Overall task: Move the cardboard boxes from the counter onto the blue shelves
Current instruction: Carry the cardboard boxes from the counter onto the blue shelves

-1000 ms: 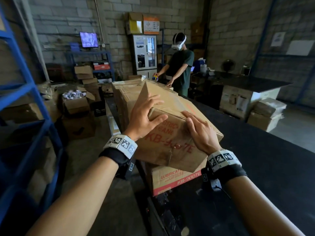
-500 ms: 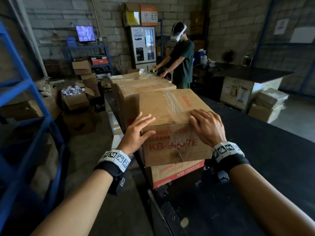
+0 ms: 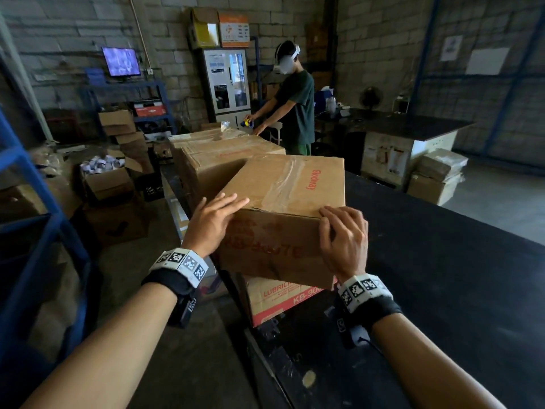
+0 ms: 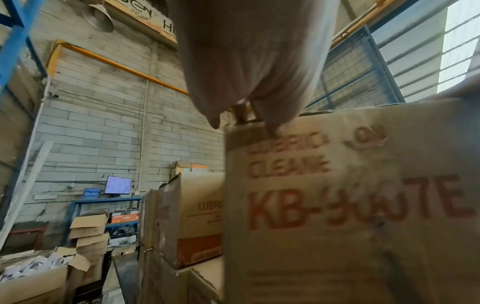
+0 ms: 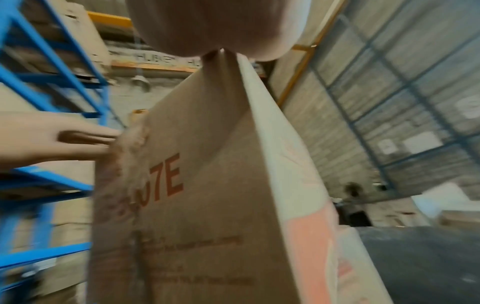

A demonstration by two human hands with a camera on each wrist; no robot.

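Note:
A taped cardboard box (image 3: 283,187) with red print sits level on a second box (image 3: 280,299) at the near left edge of the black counter (image 3: 442,276). My left hand (image 3: 215,219) lies with straight fingers against the top box's near left corner. My right hand (image 3: 345,234) curls its fingers over the near right top corner. The left wrist view shows the printed front of the box (image 4: 363,205) under my fingers (image 4: 270,123). In the right wrist view the box (image 5: 194,205) fills the middle, with my left hand (image 5: 52,139) at its far edge.
More sealed boxes (image 3: 224,154) stand in a row behind on the counter. Blue shelves (image 3: 38,231) rise at the left across a narrow aisle. Open boxes (image 3: 109,178) crowd the floor beyond. Another person (image 3: 295,107) works at the counter's far end.
The top box was tipped up on an edge a second ago and has come down level on the lower box. My left hand slid from its top face to the left corner.

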